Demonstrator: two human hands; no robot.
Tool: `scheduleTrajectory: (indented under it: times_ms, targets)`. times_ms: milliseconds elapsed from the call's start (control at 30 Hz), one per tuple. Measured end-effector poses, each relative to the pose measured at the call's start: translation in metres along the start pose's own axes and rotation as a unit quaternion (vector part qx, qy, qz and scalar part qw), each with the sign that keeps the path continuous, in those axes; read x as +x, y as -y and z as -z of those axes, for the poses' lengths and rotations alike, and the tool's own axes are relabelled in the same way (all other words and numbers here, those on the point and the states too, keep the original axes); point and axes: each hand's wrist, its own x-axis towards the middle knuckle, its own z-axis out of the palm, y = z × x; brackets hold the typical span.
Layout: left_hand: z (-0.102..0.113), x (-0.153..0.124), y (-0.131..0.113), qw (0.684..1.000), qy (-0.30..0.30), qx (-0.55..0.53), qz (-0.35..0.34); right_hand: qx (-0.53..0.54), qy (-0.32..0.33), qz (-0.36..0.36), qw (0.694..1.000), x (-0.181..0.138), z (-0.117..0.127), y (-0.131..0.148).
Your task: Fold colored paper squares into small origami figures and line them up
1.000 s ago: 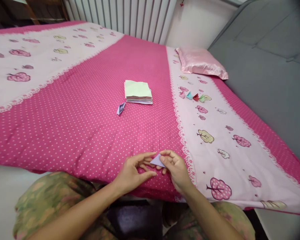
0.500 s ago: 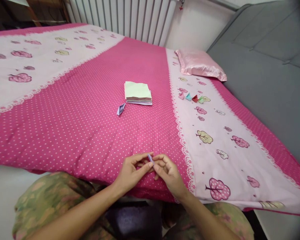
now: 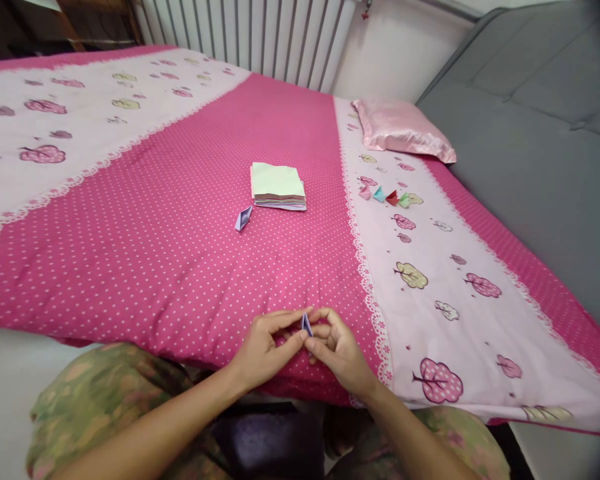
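At the near edge of the pink dotted bedspread (image 3: 180,253), my left hand (image 3: 267,347) and my right hand (image 3: 337,347) meet, both pinching one small folded lilac paper piece (image 3: 307,325) between fingertips. The piece stands on edge and is mostly hidden by my fingers. Farther up the bed lies a stack of coloured paper squares (image 3: 278,186) with a pale green sheet on top. A folded lilac paper boat (image 3: 243,218) lies just left of the stack.
Several small folded paper shapes (image 3: 386,196), pink, teal, red and green, sit in a row on the pale tree-print band. A pink satin pillow (image 3: 403,131) lies at the far right, by a grey padded headboard (image 3: 540,147). A white radiator (image 3: 250,33) stands behind.
The lilac paper showed as a flat triangle a second ago; now it is folded narrower and pinched upright between both hands, which have drawn closer together.
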Motion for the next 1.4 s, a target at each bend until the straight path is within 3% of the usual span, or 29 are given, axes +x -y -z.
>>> scheduleTrajectory:
  times_ms: [233,333,400,567,900,1067,1200,1400]
  targets:
    - [-0.011,-0.009,0.004,0.989,-0.052,0.115,-0.083,-0.050,-0.033,0.028,0.998,-0.002,-0.004,-0.001]
    - [-0.016,-0.012,0.005,0.989,-0.092,0.108,-0.049,-0.041,-0.041,0.041,0.997,-0.002,-0.009,-0.001]
    - [-0.017,-0.011,0.004,0.994,-0.099,0.050,-0.007,-0.031,-0.041,0.050,0.997,-0.002,-0.010,-0.001]
    - [-0.013,-0.006,-0.001,0.991,-0.069,-0.099,0.052,-0.023,-0.050,0.068,0.996,-0.002,-0.008,-0.001]
    - [-0.005,-0.001,-0.004,0.986,-0.027,-0.132,0.094,-0.055,-0.034,0.066,0.996,-0.003,-0.005,0.000]
    - [-0.002,0.001,-0.007,0.988,0.003,-0.124,0.086,-0.082,-0.042,0.098,0.991,-0.004,-0.003,0.002]
    - [-0.004,0.000,-0.002,0.989,-0.015,-0.097,0.113,-0.141,-0.072,0.115,0.981,-0.005,-0.001,-0.003]
    - [-0.009,0.002,0.007,0.955,-0.001,-0.236,0.180,-0.138,-0.120,0.134,0.974,-0.002,-0.003,-0.009]
